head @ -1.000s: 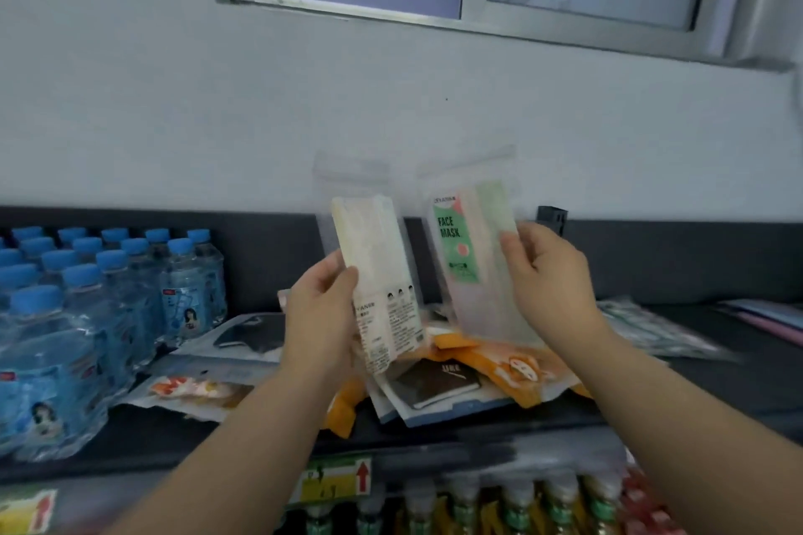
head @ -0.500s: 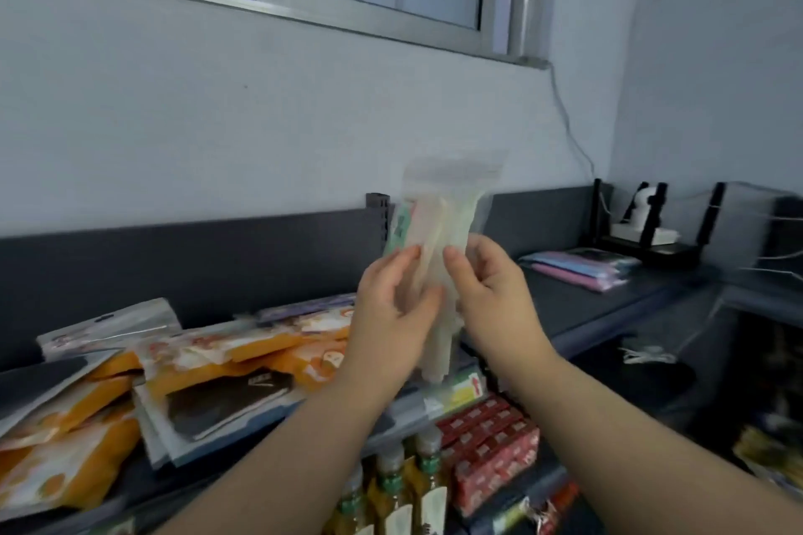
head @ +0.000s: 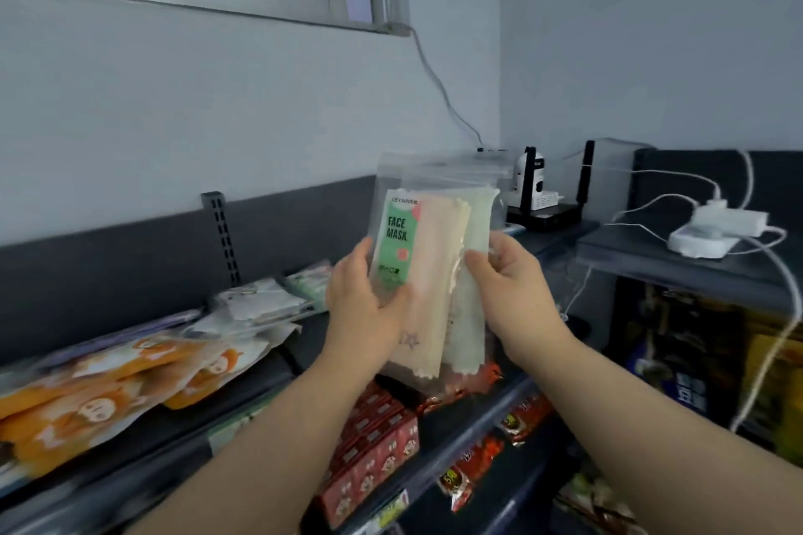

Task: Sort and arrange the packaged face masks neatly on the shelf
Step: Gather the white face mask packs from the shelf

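Dark shelf [head: 182, 421], clear pastel mask packs [head: 434, 274]

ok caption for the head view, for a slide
Left hand and right hand hold clear face mask packs together before the dark shelf, orange packs piled at left.

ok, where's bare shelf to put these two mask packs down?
Bare dark shelf between the orange packs and your left hand. Crowded: pale packs behind; router and chargers right.
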